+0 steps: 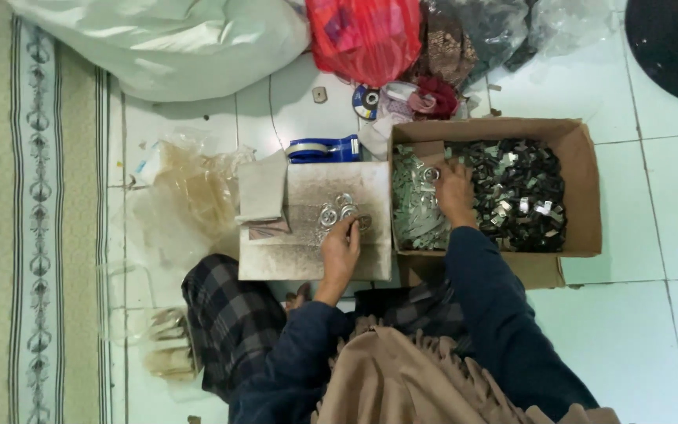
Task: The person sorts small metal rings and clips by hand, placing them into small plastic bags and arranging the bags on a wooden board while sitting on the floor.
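My left hand (341, 250) rests on a flat grey cardboard board (308, 251), fingertips pinching one of a few small silver rings (336, 209) that lie there. My right hand (453, 192) reaches into an open brown cardboard box (578, 169), fingers on a small silver ring (431, 173) among pale green pieces (411, 208). The right part of the box holds a heap of small dark and silvery parts (519, 192). I sit on the floor in dark blue sleeves and plaid trousers.
A blue tape dispenser (323, 149) lies behind the board. A clear plastic bag (186, 188) lies left, a white sack (174, 43) and a red bag (362, 35) at the back. A patterned mat (33, 235) runs along the left. A dark round object (676, 47) sits top right.
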